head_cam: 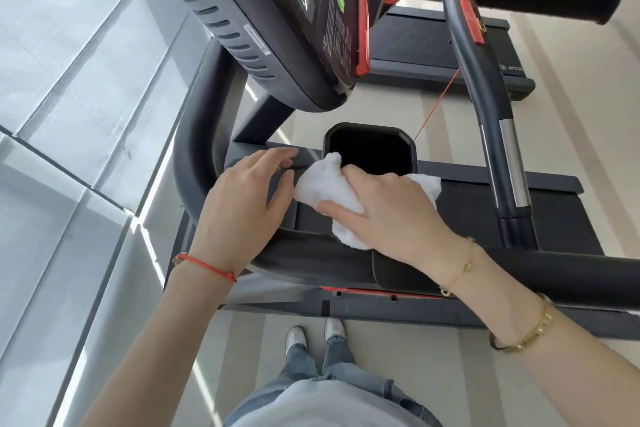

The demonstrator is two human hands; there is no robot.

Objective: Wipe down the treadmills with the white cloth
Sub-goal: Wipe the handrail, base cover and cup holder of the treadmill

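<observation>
While the head view looks down over the treadmill (pixel 311 263), the white cloth (pixel 329 191) lies bunched on its dark tray, just in front of the square cup holder (pixel 370 149); the right hand (pixel 388 215) lies on top of the cloth, fingers curled into it and thumb against its near edge, so this grip is clamped on the cloth; cloth shows past the fingers toward the cup holder and at both sides of the hand; the left hand (pixel 242 204) rests on the tray just left of the cloth, fingers loosely spread, grip apart, fingertips beside the cloth's edge; the console (pixel 277 21) hangs beyond the cup holder.
</observation>
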